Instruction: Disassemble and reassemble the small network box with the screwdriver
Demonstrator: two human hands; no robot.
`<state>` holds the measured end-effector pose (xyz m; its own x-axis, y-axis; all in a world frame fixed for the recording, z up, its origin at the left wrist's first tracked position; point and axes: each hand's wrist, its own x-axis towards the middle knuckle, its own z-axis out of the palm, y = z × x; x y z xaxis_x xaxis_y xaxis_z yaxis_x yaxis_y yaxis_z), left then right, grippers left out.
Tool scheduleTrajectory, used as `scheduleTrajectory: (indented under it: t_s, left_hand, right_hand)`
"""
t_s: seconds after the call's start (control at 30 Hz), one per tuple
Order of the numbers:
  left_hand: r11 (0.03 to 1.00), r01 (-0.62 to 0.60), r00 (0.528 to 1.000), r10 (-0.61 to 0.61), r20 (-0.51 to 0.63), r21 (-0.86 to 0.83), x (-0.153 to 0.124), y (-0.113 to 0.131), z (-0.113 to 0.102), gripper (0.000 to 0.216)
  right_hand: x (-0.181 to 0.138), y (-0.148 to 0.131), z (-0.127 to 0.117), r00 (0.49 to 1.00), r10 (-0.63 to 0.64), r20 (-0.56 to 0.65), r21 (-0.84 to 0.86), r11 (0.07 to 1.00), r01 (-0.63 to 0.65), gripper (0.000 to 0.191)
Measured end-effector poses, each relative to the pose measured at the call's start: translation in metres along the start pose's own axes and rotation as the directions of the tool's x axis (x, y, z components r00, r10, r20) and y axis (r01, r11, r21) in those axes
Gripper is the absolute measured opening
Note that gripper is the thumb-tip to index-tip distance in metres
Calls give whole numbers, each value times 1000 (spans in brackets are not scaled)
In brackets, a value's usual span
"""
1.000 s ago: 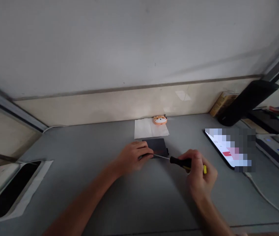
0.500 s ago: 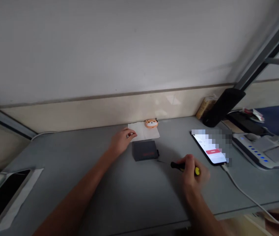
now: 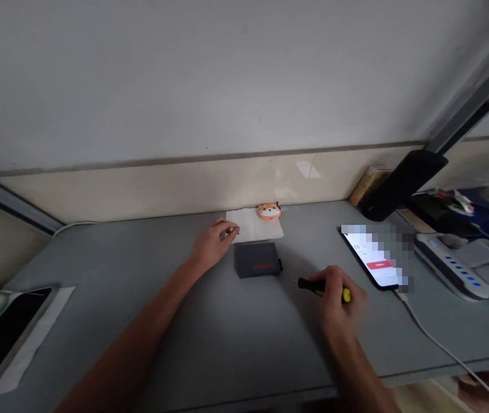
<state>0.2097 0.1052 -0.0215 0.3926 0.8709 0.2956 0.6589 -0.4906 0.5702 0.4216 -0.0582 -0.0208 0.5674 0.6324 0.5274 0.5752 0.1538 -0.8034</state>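
My right hand (image 3: 340, 295) is closed around the black and yellow handle of a screwdriver (image 3: 313, 285). Its thin shaft points left, with the tip close to the right side of a small dark box (image 3: 255, 259); whether they touch I cannot tell. The box lies flat on the grey table and has faint red marking on top. Above and left of it, my left hand (image 3: 212, 244) pinches thumb and fingertips together over the edge of a white paper sheet (image 3: 248, 223). A tiny dark bit shows at those fingertips, too small to name.
An orange animal-faced case (image 3: 269, 211) sits on the paper near the wall. To the right lie a lit phone (image 3: 369, 258) on a white cable, a power strip (image 3: 455, 267) and a leaning black cylinder (image 3: 403, 186). A dark-screened device (image 3: 10, 338) is at far left.
The screwdriver tip has come nearer the box's right side, its shaft more level. My left hand keeps its pinch near the paper. The whole view has shifted slightly.
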Motion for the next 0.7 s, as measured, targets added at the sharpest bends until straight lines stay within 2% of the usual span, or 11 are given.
scheduleTrajectory:
  t_s: [0.1,0.2,0.4,0.7]
  left_hand:
    - [969,-220,975,218,-31,-110,-19,16,2,22]
    - [922,-386,922,387,19,-33,-39,28,7,23]
    - [880,-468,879,456,138,79,-53,30,19,27]
    - [804,-591,805,581,120,70,-60,36,25,20]
  right_hand:
    - [0,-1,0,999,19,-41,-8,1000,-20,55]
    - [0,-4,1,994,62,-94,-5,998,-63,52]
    - [-1,-8,1,992,93,-89,27,996,-91,50]
    - [-5,-1,2,977,173,-124,103,982,-160,57]
